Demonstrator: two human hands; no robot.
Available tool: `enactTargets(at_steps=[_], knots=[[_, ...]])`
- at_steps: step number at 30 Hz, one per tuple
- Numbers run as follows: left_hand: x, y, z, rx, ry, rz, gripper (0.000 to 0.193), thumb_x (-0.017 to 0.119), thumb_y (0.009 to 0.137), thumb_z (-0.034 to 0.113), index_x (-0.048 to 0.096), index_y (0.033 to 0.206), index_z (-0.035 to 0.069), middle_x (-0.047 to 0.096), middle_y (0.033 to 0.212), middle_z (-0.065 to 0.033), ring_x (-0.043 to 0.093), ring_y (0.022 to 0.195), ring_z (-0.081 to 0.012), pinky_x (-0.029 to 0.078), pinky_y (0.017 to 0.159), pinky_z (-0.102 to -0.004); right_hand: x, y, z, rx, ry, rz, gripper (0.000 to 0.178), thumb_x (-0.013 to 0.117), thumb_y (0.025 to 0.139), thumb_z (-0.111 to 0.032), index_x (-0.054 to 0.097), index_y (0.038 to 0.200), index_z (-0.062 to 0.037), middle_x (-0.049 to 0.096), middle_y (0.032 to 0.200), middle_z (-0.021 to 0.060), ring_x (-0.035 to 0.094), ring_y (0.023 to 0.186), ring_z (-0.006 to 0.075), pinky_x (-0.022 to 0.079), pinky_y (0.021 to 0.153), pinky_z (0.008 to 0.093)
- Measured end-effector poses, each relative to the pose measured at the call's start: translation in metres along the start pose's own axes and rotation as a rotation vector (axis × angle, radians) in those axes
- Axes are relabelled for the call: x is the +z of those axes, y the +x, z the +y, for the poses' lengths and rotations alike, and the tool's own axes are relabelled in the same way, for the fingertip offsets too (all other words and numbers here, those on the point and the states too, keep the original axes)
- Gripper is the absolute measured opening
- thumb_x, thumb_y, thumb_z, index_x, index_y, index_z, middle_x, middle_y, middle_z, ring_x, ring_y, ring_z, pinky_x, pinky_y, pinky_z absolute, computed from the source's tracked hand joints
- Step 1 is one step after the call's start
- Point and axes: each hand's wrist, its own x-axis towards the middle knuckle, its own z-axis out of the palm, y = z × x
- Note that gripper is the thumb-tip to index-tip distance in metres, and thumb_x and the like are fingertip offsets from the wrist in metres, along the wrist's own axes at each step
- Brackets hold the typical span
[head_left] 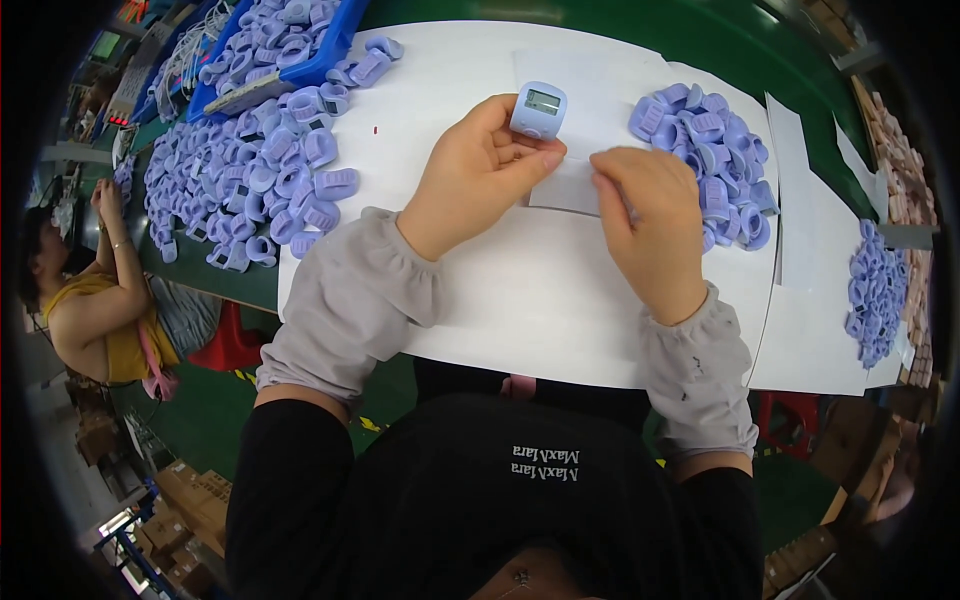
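Lavender counter held up, screen showing

The finger counter [538,112] is a smooth, rounded lavender piece with a small grey display [543,102] near its top and an oval button [533,130] below. It stands above the white tabletop [540,300], gripped by the fingers of the left hand [475,180]; its back is hidden from me. Just beside it, the right hand [655,215] has its fingers curled inward, and I can't tell whether they pinch anything. Beneath both hands lies a white paper sheet [575,190].

A heap of similar lavender pieces [715,150] crowds close to the right hand, partly screened by it. A larger pile [235,185] spreads to the left, up against a full blue bin [345,40]. Farther right sits another small pile [876,295]. Well off to the left, a co-worker in a yellow top [100,330] sits on a red stool [228,340], arms raised.
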Motion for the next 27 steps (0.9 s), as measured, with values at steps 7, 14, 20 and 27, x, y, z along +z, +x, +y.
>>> enactTargets(at_steps=[7,14,20,27], knots=[[0.001,0.000,0.000,0.010,-0.062,0.014,0.042,0.065,0.088,0.003,0.046,0.124,-0.006,0.064,0.104,-0.0109,0.063,0.095,-0.0124,0.052,0.080,-0.0231,0.007,0.001,-0.011,-0.144,-0.194,0.120,0.027,0.072,0.071,-0.001,0.069,0.097,-0.0080,0.061,0.086,0.0023,0.056,0.077,0.0215,0.040,0.072,0.0333],[0.002,-0.002,0.006,-0.051,-0.117,-0.068,0.042,0.061,0.087,0.000,0.045,0.126,-0.004,0.063,0.109,-0.0118,0.062,0.101,-0.0135,0.051,0.082,-0.0249,0.009,-0.001,-0.014,-0.051,-0.057,0.097,0.023,0.073,0.069,0.002,0.067,0.090,-0.0062,0.060,0.082,0.0047,0.055,0.075,0.0214,0.040,0.066,0.0311],[0.000,-0.004,0.003,0.012,0.002,-0.164,0.041,0.056,0.085,-0.004,0.046,0.125,-0.003,0.061,0.112,-0.0105,0.060,0.105,-0.0143,0.050,0.086,-0.0254,-0.001,-0.004,-0.013,0.161,0.228,-0.070,0.015,0.068,0.072,0.005,0.063,0.084,-0.0029,0.060,0.081,0.0049,0.055,0.075,0.0180,0.042,0.065,0.0266],[0.001,-0.006,0.008,-0.003,-0.012,-0.161,0.032,0.058,0.092,0.008,0.052,0.121,-0.004,0.063,0.107,-0.0088,0.061,0.099,-0.0140,0.049,0.082,-0.0267,-0.020,0.003,-0.008,0.282,0.706,-0.034,0.009,0.064,0.079,0.005,0.060,0.085,0.0003,0.058,0.104,0.0084,0.052,0.090,0.0141,0.042,0.083,0.0276]])
